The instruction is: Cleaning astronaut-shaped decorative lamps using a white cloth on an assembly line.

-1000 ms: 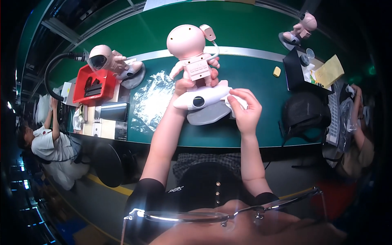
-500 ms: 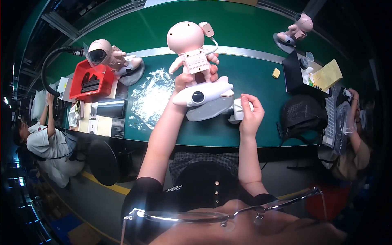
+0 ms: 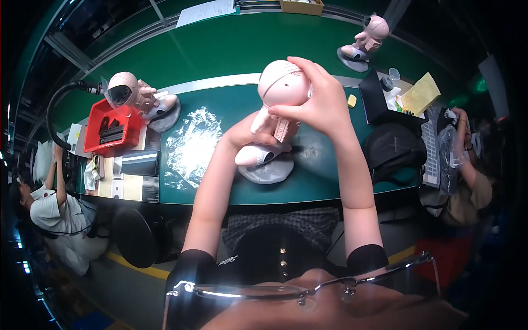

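Both forearms are raised from the lower edge over the green table (image 3: 220,49). The right hand (image 3: 322,99) is wrapped over the round head of a pink astronaut figure (image 3: 278,104), its fingers curled around the right side of the dome and its thumb laid across the front. The left hand (image 3: 247,132) is closed around the figure's body from the left, with the fingers tucked beneath and partly hidden. The figure is held tilted, just above a grey round base (image 3: 267,171) that lies on the table.

The table is a long green bench with a pale strip running across it. Left of the figure a sheet of clear crinkled film (image 3: 192,146) is spread, and farther left a red tray (image 3: 113,126) of dark parts is set beside a second pink figure (image 3: 132,93) on its own grey base. A third pink figure (image 3: 368,36) stands behind and to the right of the held one. Right of it are a black box (image 3: 377,102) and a yellow packet (image 3: 421,93). Other seated people are seen at the far left and far right.

The held figure is pale pink, with a smooth domed head, short limbs and a lighter panel on its torso.
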Tool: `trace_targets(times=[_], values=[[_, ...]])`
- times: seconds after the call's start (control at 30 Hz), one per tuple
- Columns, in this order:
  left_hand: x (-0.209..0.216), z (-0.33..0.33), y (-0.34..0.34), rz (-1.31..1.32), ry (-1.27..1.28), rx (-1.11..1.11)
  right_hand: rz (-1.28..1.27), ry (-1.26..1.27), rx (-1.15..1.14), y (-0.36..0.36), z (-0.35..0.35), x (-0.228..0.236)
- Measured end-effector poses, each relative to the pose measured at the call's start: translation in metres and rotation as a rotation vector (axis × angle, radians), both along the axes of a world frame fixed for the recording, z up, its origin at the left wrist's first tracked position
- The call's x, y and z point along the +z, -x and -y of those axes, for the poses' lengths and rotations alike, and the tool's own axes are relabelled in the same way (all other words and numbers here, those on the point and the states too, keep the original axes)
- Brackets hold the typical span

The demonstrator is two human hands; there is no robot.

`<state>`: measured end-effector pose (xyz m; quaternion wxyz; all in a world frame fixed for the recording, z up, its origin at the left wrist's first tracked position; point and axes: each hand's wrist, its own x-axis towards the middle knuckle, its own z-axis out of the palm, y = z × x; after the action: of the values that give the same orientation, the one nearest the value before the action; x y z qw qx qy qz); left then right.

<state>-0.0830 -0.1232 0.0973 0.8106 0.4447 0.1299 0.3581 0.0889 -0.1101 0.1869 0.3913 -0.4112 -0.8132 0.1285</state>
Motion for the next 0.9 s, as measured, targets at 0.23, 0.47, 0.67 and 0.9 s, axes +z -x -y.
trace_targets(times=[0.23,0.47,0.67,0.9], values=[[0.005,0.002,0.008,-0.235,-0.441,0.003,-1.121,0.678,0.396,-0.028,-0.01,-0.036],[0.01,0.009,0.006,-0.167,-0.321,-0.013,-1.601,0.758,0.44,-0.039,-0.014,-0.063],[0.007,-0.003,0.013,-0.24,-0.393,0.089,-1.141,-0.037,0.151,-0.03,0.023,-0.037],[0.005,0.0,0.003,-0.366,-0.519,0.149,-0.849,0.035,0.109,-0.044,0.024,-0.035]])
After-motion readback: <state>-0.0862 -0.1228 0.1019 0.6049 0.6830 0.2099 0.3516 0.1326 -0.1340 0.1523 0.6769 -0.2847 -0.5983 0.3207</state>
